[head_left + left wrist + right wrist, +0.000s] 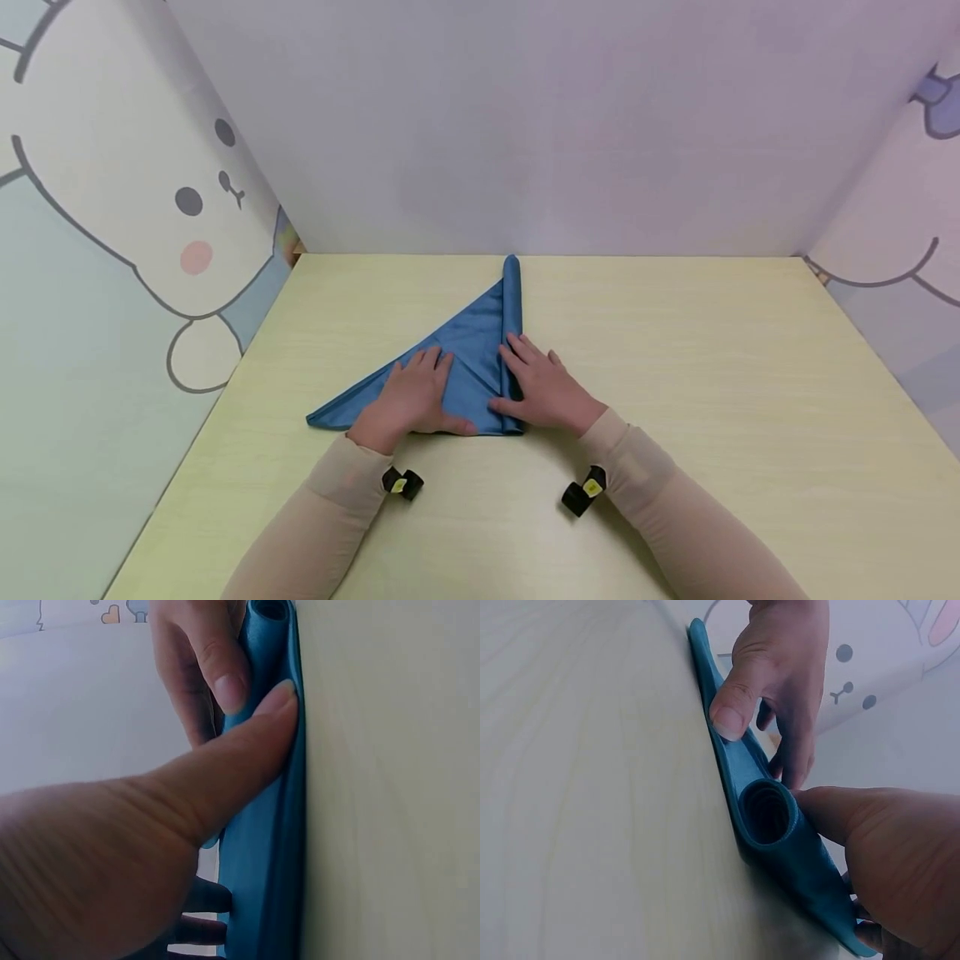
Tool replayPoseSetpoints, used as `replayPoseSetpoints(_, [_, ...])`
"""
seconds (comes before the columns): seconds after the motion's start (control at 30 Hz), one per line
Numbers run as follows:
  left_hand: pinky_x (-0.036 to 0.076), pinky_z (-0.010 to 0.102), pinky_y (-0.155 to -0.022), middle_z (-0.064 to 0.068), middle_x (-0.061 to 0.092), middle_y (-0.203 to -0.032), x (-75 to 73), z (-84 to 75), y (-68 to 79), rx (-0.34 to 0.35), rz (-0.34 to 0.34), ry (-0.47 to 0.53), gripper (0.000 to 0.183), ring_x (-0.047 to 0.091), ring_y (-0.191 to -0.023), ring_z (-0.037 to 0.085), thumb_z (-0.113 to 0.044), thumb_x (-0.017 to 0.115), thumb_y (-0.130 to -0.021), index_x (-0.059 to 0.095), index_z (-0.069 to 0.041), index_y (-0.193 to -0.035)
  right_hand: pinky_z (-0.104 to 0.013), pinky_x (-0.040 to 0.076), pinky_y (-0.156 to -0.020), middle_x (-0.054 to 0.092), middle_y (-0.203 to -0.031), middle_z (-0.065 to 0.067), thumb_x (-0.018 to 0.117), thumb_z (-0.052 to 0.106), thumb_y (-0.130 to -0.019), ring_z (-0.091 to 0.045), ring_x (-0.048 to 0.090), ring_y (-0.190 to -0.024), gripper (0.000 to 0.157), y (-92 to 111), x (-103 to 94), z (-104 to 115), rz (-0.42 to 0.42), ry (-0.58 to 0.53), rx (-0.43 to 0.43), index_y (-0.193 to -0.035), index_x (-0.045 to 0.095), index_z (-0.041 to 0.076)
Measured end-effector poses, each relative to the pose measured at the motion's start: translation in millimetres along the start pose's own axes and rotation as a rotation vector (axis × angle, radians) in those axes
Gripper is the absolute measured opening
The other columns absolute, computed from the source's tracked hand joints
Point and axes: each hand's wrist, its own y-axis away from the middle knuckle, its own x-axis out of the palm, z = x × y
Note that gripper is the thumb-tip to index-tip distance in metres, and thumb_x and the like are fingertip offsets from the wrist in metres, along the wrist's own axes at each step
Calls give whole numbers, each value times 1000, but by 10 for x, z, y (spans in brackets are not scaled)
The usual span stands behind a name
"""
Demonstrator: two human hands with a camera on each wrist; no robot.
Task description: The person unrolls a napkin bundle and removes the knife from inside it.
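Observation:
A blue cloth (pixel 472 333) lies on the table as a triangle, its right side wound into a narrow upright-running roll (pixel 512 300). My left hand (pixel 412 392) rests on the flat part, fingers spread forward and thumb along the near edge. In the left wrist view that thumb (pixel 247 750) presses on the cloth beside the roll. My right hand (pixel 551 387) lies over the roll's near half, with fingertips and thumb reaching its left side. The right wrist view shows the roll's spiral end (pixel 769 812) with the right thumb (pixel 825 810) touching beside it.
The pale wooden table (pixel 712 375) extends on both sides of the cloth. A plain pale wall (pixel 525 125) stands at its far edge, close to the roll's tip. Side panels carry cartoon animals (pixel 150 167). A small black camera sits at each wrist.

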Motion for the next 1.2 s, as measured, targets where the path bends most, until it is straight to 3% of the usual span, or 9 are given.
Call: replayPoseSetpoints(1.2, [21, 63, -106, 14, 16, -158, -7, 28, -3, -7, 25, 0, 128, 17, -143, 33, -85, 61, -62, 18, -9, -155, -64, 24, -106, 21, -158, -14, 62, 54, -88, -31, 16, -145, 87, 73, -86, -28, -16, 0, 41, -151, 30, 3])
